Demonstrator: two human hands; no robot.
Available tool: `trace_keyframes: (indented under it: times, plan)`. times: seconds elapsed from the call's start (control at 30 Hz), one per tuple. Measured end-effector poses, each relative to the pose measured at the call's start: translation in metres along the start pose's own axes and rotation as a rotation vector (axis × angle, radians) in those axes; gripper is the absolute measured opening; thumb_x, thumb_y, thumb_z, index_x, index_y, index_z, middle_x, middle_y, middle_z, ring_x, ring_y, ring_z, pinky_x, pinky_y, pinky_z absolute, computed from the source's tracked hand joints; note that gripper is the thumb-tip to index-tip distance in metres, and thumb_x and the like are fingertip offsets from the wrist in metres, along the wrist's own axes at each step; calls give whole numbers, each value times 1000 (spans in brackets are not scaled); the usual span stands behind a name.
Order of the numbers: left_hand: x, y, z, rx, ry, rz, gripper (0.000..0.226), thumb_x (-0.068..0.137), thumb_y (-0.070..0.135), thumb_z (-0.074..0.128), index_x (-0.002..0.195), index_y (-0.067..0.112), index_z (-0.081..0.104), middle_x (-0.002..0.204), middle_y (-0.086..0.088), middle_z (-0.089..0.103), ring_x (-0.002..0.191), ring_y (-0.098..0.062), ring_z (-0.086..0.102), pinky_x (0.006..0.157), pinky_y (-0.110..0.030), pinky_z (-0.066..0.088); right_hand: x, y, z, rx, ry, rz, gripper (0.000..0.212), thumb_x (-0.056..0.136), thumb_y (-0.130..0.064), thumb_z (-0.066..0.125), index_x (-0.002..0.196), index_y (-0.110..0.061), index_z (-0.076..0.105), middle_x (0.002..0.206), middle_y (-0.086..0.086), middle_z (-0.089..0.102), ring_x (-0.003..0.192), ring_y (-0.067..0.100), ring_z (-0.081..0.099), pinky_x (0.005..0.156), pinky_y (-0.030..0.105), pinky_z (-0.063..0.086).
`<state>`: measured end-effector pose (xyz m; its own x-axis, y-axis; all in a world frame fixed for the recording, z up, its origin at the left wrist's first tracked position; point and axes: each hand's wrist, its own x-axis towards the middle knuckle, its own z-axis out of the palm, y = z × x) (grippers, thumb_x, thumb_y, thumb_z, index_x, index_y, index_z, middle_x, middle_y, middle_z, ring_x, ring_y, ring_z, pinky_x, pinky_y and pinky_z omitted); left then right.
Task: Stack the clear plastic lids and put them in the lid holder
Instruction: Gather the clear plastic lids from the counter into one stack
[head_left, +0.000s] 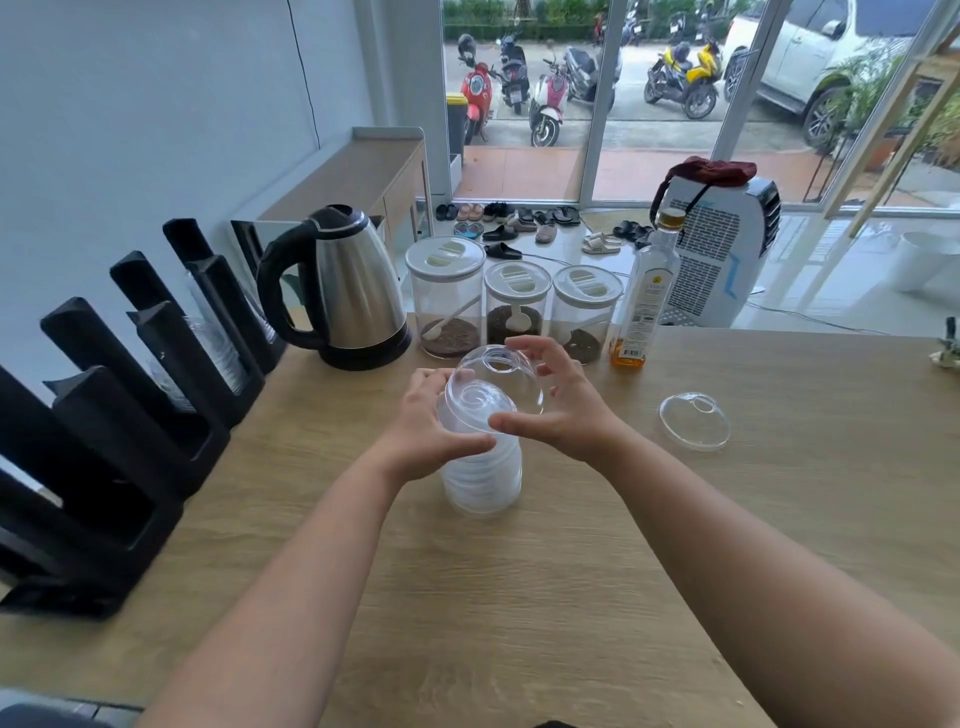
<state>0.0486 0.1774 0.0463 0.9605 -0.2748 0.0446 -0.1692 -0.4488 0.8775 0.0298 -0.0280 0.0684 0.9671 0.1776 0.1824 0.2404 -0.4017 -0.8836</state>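
A stack of clear domed lids (480, 467) is stood on the wooden table (571, 571) near its middle, its base resting on the wood and its upper part held. The stack is gripped around its upper half by the left hand (423, 431), whose fingers are curled around the far side and whose thumb is laid across the near side. A single dome lid (501, 384) is held tilted over the top of the stack, its opening turned toward the stack and its rim overlapping the topmost lid. This lid is cradled by the right hand (563, 402), with the fingers spread and arched over its crown and the thumb pressed against its lower rim.

One more loose lid (694, 420) is seen lying dome-up on the table, well apart to the right. Along the left edge of the table a black lid holder (130, 441) is set, with slanted upright channels; clear plastic pieces are visible in some of the farther channels. Behind the hands a steel kettle (345, 291) with a black handle is placed, then three clear canisters (519, 306) with white tops in a row, and a glass bottle (649, 296) with a little amber liquid beside them.
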Motion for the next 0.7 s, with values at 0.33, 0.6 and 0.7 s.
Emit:
trace_keyframes:
  times: [0.33, 0.6, 0.7]
  plan:
    - [-16, -22, -2, -152, -12, -40, 135, 36, 54, 98, 145, 56, 19, 145, 25, 33, 137, -4, 37, 111, -41, 39, 2, -3, 13, -82, -37, -4, 76, 53, -58, 82, 116, -67, 40, 117, -37, 37, 120, 7, 37, 102, 31, 37]
    - [-26, -22, -14, -178, 46, 37, 122, 42, 67, 89, 145, 57, 25, 153, 21, 32, 141, 0, 28, 101, -18, 27, 2, 12, 25, -217, -80, 11, 86, 55, -63, 81, 130, -55, 39, 132, -19, 44, 128, 12, 30, 110, 46, 35]
    - [-26, -15, -16, -174, 35, 44, 103, 55, 76, 78, 144, 51, 33, 150, 25, 37, 140, 3, 28, 104, -19, 27, 2, 15, 25, -220, -84, 20, 85, 54, -66, 79, 128, -60, 38, 130, -22, 43, 126, 11, 30, 109, 46, 34]
